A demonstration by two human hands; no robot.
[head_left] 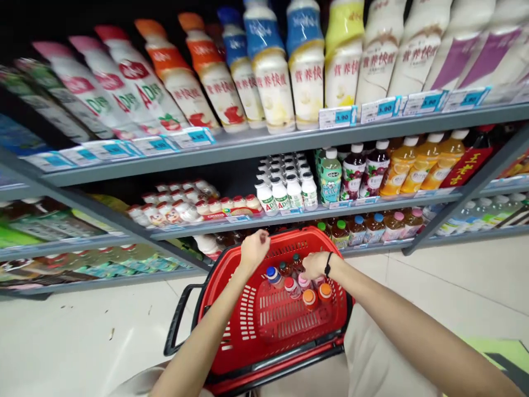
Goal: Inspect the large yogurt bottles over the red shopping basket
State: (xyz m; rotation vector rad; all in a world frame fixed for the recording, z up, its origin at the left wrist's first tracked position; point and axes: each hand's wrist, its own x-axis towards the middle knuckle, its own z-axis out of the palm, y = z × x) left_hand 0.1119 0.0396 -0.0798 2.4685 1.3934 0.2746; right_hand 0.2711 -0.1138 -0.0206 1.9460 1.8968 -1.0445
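A red shopping basket (pixel 237 275) stands in front of me with several small drink bottles grouped at its right side. My right hand (pixel 316 266) is inside it, fingers closed at the top of a pink-capped bottle (pixel 303 282); the palm side is hidden. Around it stand a red-capped bottle (pixel 292 287), a blue-capped bottle (pixel 273 276), two orange-capped bottles (pixel 309 299) and dark bottles (pixel 285 268). My left hand (pixel 253 252) is loosely curled above the basket's far left rim, with nothing showing in it.
Shelves (pixel 264 146) of drinks rise just beyond the basket. White small bottles (pixel 287 190), juice bottles (pixel 399 171) and a row of large milk-drink bottles (pixel 270 77) fill them. A black basket handle (pixel 176 320) sticks out left over the pale tile floor (pixel 82 342).
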